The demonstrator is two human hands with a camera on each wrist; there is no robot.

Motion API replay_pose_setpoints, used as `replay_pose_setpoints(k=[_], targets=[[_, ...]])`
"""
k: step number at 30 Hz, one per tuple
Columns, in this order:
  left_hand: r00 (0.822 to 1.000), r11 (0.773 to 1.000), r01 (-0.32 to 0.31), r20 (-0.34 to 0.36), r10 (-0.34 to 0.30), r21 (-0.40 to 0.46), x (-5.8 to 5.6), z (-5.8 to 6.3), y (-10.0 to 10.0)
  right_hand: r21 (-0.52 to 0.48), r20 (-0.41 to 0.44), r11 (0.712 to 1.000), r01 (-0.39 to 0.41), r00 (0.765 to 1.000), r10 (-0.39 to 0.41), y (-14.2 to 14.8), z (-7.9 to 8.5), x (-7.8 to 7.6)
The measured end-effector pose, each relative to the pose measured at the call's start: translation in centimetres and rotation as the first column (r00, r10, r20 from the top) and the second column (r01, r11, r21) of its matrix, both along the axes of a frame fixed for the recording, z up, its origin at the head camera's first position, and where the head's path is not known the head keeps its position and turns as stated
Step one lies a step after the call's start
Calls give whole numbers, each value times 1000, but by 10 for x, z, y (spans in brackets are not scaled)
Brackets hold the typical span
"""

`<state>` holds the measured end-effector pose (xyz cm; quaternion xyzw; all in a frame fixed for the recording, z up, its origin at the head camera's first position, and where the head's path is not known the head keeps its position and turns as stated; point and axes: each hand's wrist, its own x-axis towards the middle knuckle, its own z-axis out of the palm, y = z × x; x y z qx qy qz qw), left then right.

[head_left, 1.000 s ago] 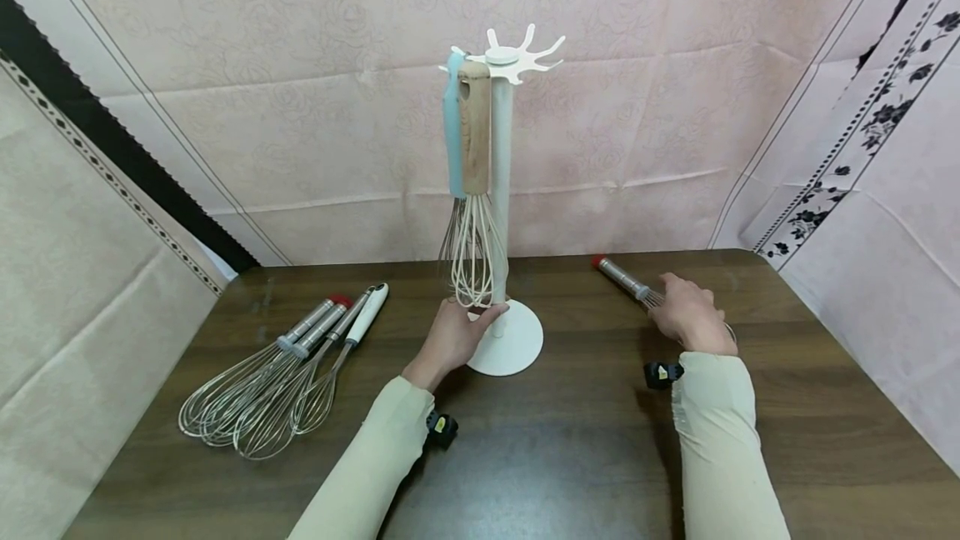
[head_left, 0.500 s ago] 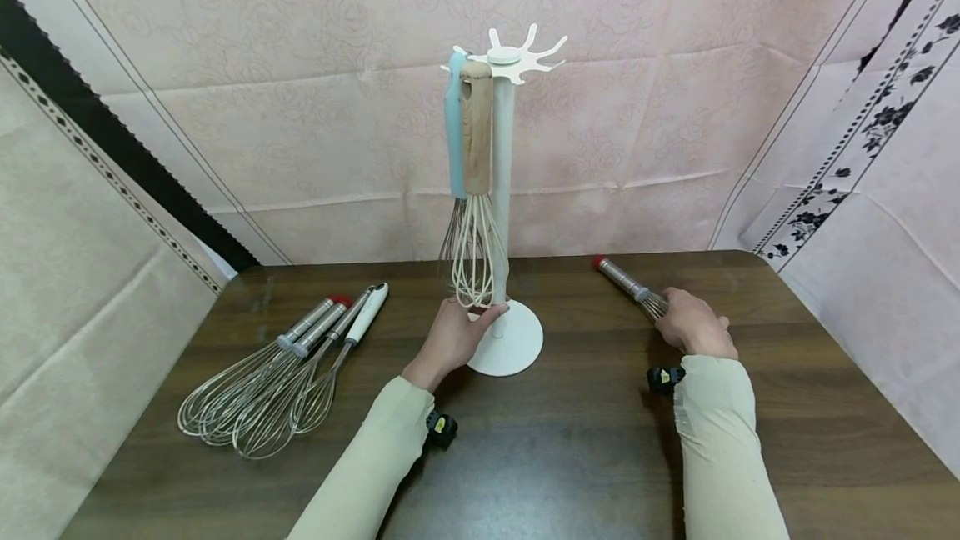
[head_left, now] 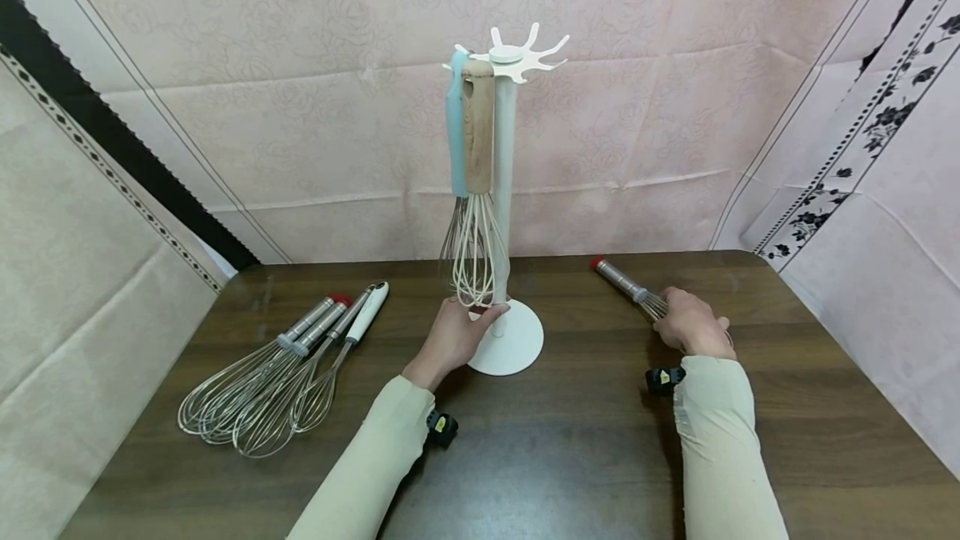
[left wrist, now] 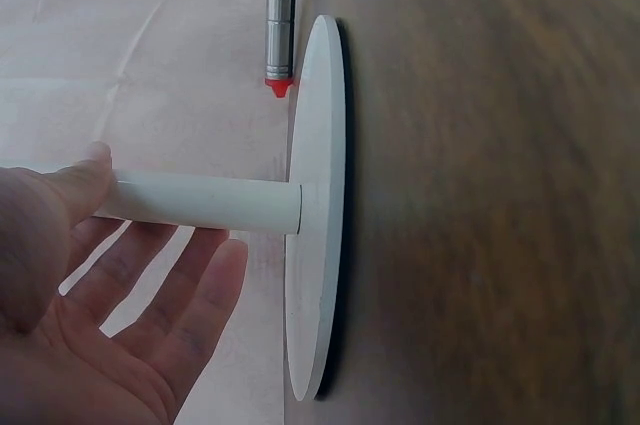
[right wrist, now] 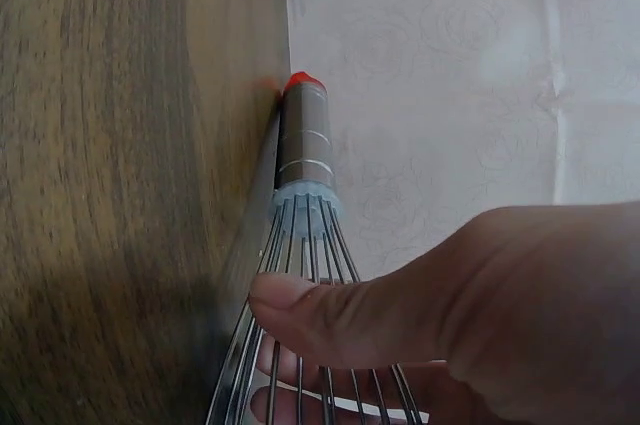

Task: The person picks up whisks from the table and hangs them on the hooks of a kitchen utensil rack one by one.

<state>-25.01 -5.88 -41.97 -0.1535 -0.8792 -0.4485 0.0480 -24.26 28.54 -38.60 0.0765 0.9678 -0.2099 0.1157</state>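
Observation:
A white stand (head_left: 517, 348) with a round base, upright pole and ring of hooks on top stands mid-table. My left hand (head_left: 450, 336) holds its pole low down, just above the base; in the left wrist view the thumb lies on one side of the pole (left wrist: 215, 200) and the fingers on the other. On the right, my right hand (head_left: 690, 323) grips a metal whisk (head_left: 618, 277) by its wires, thumb across them in the right wrist view. The red-tipped handle (right wrist: 305, 135) points away. Part of the wire head is hidden by the hand.
A blue-handled whisk (head_left: 455, 127) and a wooden-handled whisk (head_left: 477, 132) hang from the stand's left hooks. Several whisks (head_left: 300, 348) lie at the table's left, one white-handled. A patterned cloth (head_left: 337, 132) hangs behind the table (head_left: 570, 457).
My right hand has drawn slightly toward me and its fingers have closed on the whisk's wires. The left hand stays on the pole.

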Motion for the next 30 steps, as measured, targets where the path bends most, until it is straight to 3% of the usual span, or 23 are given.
replay_pose_setpoints(k=[9, 22, 30], targets=[[1000, 1000, -3, 12, 3, 2, -1, -1, 1, -22, -48, 1000, -20, 999, 19, 0, 1, 4], [1000, 1000, 0, 10, 0, 8, -1, -1, 1, -149, -103, 980, -130, 988, 116, 0, 2, 2], [1000, 1000, 23, -9, -23, 8, -1, -1, 0, -214, -162, 968, -133, 982, 99, 0, 8, 2]])
